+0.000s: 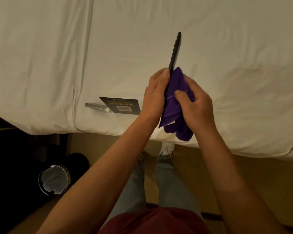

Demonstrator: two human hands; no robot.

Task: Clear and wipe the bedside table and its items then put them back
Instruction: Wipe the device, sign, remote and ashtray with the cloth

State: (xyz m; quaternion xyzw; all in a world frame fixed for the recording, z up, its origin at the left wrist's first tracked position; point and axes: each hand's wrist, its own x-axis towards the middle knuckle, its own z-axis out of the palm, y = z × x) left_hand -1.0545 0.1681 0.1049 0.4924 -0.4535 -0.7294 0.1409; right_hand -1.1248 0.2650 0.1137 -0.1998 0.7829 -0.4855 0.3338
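Observation:
Over the white bed (210,48), my left hand (155,95) grips the lower end of a slim black remote control (176,49), held edge-on and pointing away from me. My right hand (195,105) presses a purple cloth (174,108) against the remote's lower part, and the cloth's loose end hangs down past the bed edge. On the bed to the left lie a black card with gold print and a QR code (121,105) and a small clear bottle (97,107), its cap end touching the card. The bedside table is not in view.
A round bin with a white liner (53,179) stands on the floor at lower left in a dark corner. My legs and a white shoe (167,148) stand on the tan floor against the bed edge.

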